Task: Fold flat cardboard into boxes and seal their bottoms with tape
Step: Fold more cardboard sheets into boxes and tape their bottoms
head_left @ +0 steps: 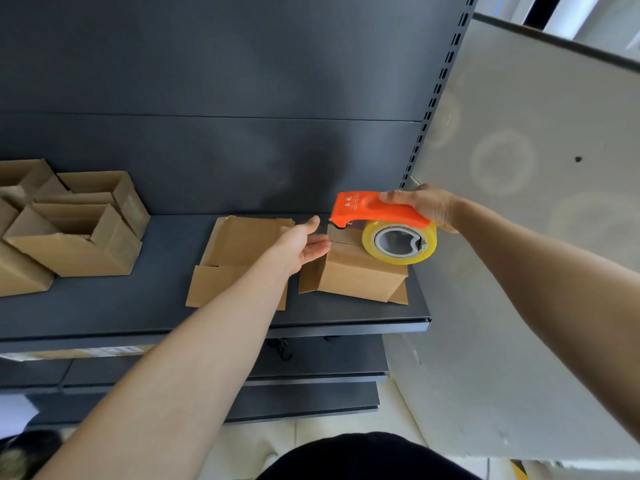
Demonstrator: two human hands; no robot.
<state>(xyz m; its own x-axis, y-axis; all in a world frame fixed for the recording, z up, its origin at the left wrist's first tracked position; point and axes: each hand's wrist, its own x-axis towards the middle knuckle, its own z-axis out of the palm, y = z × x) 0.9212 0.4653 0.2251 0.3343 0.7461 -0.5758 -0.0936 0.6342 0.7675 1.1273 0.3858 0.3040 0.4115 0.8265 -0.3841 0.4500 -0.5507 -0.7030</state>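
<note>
Shelf (138, 306): box (356, 275) sits near right end, closed flaps on top, lower flaps splayed on shelf. Flat cardboard (239, 244) lies just left of it. Your left hand (304, 242) released, fingers straight, palm up, at box's upper left edge; contact unclear. Your right hand (427, 206) grasping orange tape dispenser (370, 209); tape roll (398, 260) on box top, dispenser nose over flap seam. Folded boxes (79, 230) clustered far left, well apart. Dark back panel (207, 98) behind.
</note>
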